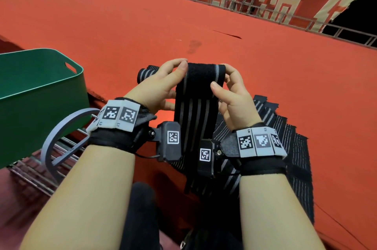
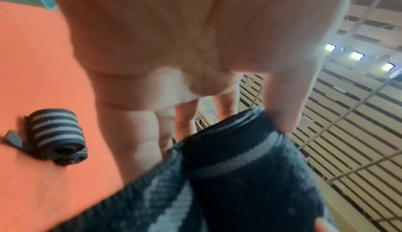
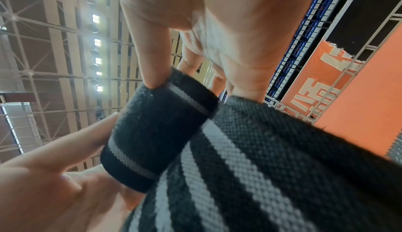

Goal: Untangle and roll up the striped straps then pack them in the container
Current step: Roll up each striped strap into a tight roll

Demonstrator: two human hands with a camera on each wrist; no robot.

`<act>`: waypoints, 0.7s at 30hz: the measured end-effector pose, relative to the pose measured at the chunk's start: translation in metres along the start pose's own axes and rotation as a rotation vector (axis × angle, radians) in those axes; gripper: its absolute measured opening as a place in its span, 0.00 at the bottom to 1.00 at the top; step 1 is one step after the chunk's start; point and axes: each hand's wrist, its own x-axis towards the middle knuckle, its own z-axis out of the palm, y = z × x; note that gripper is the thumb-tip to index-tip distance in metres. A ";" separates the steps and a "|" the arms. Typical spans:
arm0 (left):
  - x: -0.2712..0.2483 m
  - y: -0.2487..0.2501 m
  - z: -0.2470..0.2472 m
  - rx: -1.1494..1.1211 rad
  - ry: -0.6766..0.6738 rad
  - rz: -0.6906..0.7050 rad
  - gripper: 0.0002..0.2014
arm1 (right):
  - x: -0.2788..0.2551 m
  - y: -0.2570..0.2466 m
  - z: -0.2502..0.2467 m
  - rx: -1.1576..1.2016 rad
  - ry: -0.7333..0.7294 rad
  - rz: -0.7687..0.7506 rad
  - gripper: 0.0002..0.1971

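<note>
- The left hand [image 1: 161, 84] and right hand [image 1: 234, 96] are raised above the red carpet [image 1: 142, 25], each pinching one side of the top of a black strap [image 1: 195, 106] with grey stripes.
- The strap's top end is folded over into a short rolled cuff; the left thumb and forefinger pinch its left edge, the right hand's thumb and fingers grip its right edge.
- In the right wrist view the right thumb presses on the cuff's end, and the left hand's fingertips [image 3: 108, 124] touch its other side.
- The strap hangs down between the wrists; its lower end is hidden behind the wrist cameras.
- A rolled strap [image 2: 57, 136] lies on the carpet beyond the left hand, mostly hidden by it in the head view.
- A heap of loose straps [image 1: 285, 147] lies on the carpet under and beside the right wrist; how they are tangled is hard to make out.
- A green container [image 1: 40, 94] stands to the left, cut off by the frame edge; its floor is out of sight.
- The left wrist view is blurred, with the palm filling most of it.
</note>
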 end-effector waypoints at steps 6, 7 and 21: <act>-0.002 -0.001 -0.003 -0.047 -0.018 0.056 0.06 | -0.003 -0.004 -0.001 0.075 -0.044 0.040 0.18; -0.002 -0.002 -0.004 -0.055 -0.021 0.074 0.08 | -0.002 -0.004 0.000 0.082 -0.028 0.068 0.18; -0.002 -0.010 -0.003 0.176 -0.039 0.297 0.19 | 0.002 0.005 0.007 0.060 0.106 0.241 0.25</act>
